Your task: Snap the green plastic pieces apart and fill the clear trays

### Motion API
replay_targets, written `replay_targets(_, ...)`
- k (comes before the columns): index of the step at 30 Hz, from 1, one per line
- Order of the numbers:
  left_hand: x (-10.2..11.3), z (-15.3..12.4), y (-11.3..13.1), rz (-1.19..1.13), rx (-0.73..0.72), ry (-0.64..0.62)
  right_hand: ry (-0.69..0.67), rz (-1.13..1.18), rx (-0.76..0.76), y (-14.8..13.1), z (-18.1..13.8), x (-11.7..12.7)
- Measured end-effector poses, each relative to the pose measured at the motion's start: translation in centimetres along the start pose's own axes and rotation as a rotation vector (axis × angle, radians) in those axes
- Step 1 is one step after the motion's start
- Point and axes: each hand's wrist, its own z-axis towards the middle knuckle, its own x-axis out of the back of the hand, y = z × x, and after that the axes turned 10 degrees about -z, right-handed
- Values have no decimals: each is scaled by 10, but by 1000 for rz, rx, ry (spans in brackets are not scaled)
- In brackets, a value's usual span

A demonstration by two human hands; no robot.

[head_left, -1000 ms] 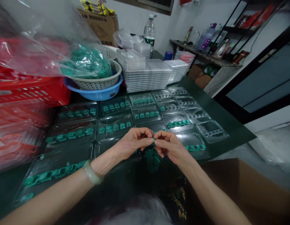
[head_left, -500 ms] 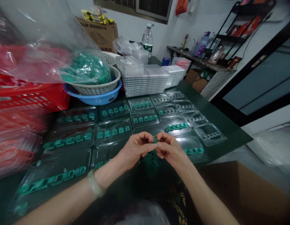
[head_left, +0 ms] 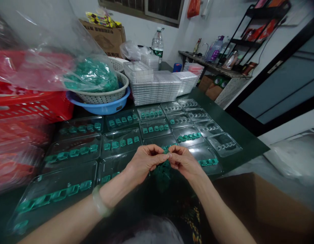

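Note:
My left hand (head_left: 145, 161) and my right hand (head_left: 181, 160) meet fingertip to fingertip above the table, both closed in a pinch. Between them is a small translucent green plastic piece (head_left: 166, 149), mostly covered by the fingers. Just below lies a loose heap of similar green pieces (head_left: 162, 171), partly hidden by my hands. Clear plastic trays (head_left: 122, 131) are laid out in rows around, many with a line of green pieces in them. One tray (head_left: 188, 136) with green pieces sits just beyond my right hand. A pale bangle circles my left wrist.
Stacked clear trays (head_left: 154, 88) stand at the back. Left of them, a bag of green pieces (head_left: 92, 76) rests in a basket over a blue basin (head_left: 106, 107). A red basket (head_left: 45, 103) stands far left. An open cardboard box (head_left: 263, 203) is at lower right.
The whole view has shifted slightly. My hands keep the same pinch, with the fingertips drawn a little closer, and less of the green piece shows between them.

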Motion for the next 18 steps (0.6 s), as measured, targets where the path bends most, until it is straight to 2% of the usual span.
replay_targets(4,2,-3,3,-96,52,-194,-78,29,-2,-1,0,4)
replay_targets(7,3,-1,3,-168,138,-245,-119,-34,7,-2,-3,5)
replay_targets(10,6,5,0,-301,259,-198,27,-239,155,-4,-8,2)
replay_targets(13,7,12,-2,-364,291,-136,198,-527,384,-7,-16,-3)
replay_targets(16,5,17,-3,-354,315,-145,209,-752,524,-10,-22,-3)
replay_targets(18,1,18,-3,-339,298,-158,239,-814,539,-12,-22,-1)
